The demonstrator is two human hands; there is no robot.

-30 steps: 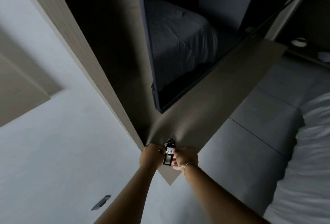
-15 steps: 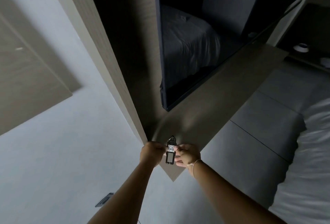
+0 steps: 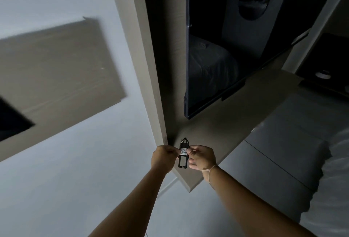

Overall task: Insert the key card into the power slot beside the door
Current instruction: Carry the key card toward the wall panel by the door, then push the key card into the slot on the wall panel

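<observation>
- Dim hotel-type room, lights look off: pale smooth wall [image 3: 62, 189] on the left, a dark glossy panel [image 3: 217, 57] up ahead mirroring a bed, and the real bed [image 3: 332, 189] with rumpled white sheets at the right edge.
- So the key card [image 3: 183, 156] is really a black plastic tag, long and flat, with a small white label that looks handwritten (407, I think) and a metal ring or clip [image 3: 184, 140] on top. It's held upright in mid-air in front of the corner of a wood-grain shelf [image 3: 236, 115], not in any slot.
- Both hands are on it. The left hand [image 3: 164, 158] is curled up tight with its fingertips pinching the tag's left edge near the label, and the right hand [image 3: 203, 158] pinches the opposite edge with its lower fingers loosely bent. There's a thin string bracelet [image 3: 209, 170] on the right wrist.
- My read on the step: it's the handling/orienting bit, with insertion not started.
- I can't see a power slot anywhere in view. A pale wooden post or frame [image 3: 143, 57] runs up beside the hands, matte and flat-edged.
- Next move, I'd guess: find the slot first, then get one hand gripping the ring end so the plain bottom end is free to slide in straight. The tag looks rigid, so it should go in clean if lined up.
</observation>
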